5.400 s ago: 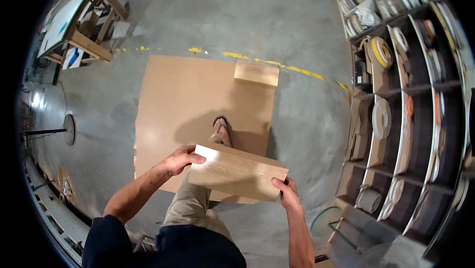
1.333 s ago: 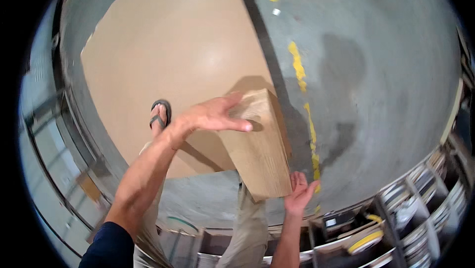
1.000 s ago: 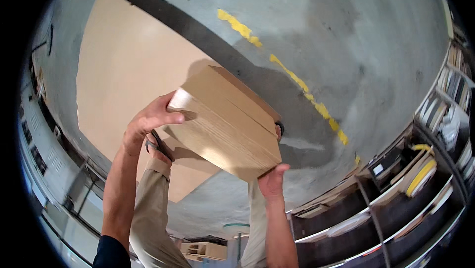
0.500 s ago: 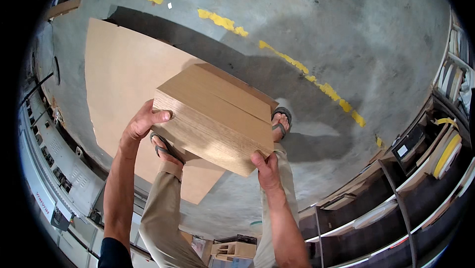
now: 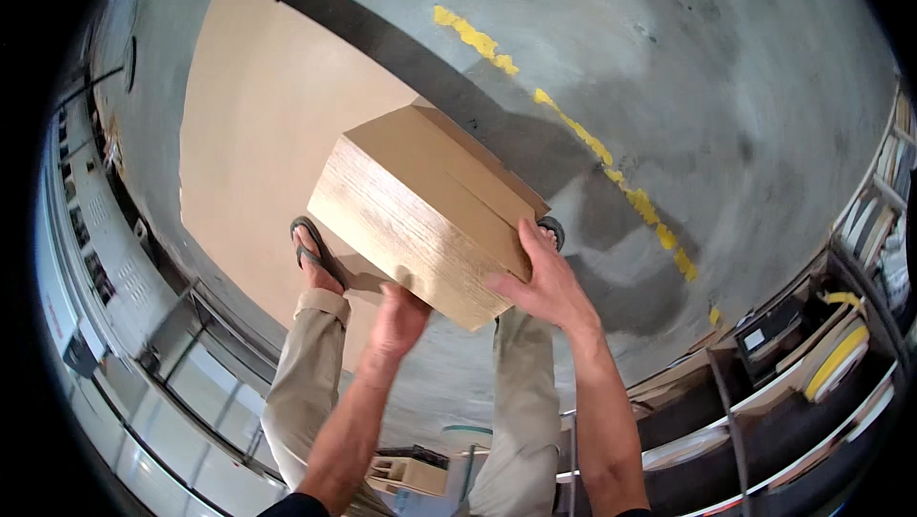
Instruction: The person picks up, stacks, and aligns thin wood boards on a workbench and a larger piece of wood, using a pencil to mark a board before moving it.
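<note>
A long boxy piece [image 5: 411,231] has a pale wood-grain side turned towards me and a plain brown top with a seam along it. It sits tilted between my hands, above a large brown sheet [image 5: 258,126]. My right hand [image 5: 549,283] clasps its right end, thumb against the wood-grain side and fingers over the top edge. Beneath the lower edge, near the middle, my left hand [image 5: 396,321] holds the piece from below; its fingers are mostly hidden.
My sandalled left foot [image 5: 313,252] stands on the sheet. A broken yellow line [image 5: 592,140] crosses the grey floor. Shelves [image 5: 726,412] with boards and a yellow-edged roll [image 5: 838,362] line the right. Machinery [image 5: 110,231] stands on the left.
My left hand has left the piece's left end and moved right, under its lower edge. My right hand has shifted up over the right end. The piece has turned clockwise.
</note>
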